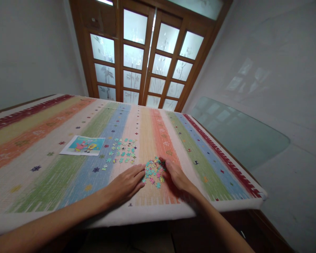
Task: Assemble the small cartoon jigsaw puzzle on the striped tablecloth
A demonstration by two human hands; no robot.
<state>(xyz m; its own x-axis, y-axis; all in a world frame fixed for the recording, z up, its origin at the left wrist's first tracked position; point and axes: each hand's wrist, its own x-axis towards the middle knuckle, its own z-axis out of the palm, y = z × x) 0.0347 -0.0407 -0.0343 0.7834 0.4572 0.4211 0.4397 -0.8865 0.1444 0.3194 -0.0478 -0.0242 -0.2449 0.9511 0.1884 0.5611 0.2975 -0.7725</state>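
A loose pile of small jigsaw puzzle pieces (154,171), mostly turquoise with some pink and yellow, lies on the striped cloth between my hands. My left hand (129,181) rests on its side at the pile's left edge, fingers stretched out and touching or nearly touching the pieces. On the other side, my right hand (176,174) curves around the pile with its fingers apart; some fingertips are hidden. Neither hand appears to grip a piece. Farther back and left, several separate puzzle pieces (123,154) are spread out in rough rows.
A printed cartoon picture (83,145) lies left of the spread pieces. The colourful striped cloth (60,179) covers the wide surface, whose front edge runs close to my forearms. Beyond stand wooden doors with frosted panes (133,56), and a glass panel (237,130) leans at the right wall.
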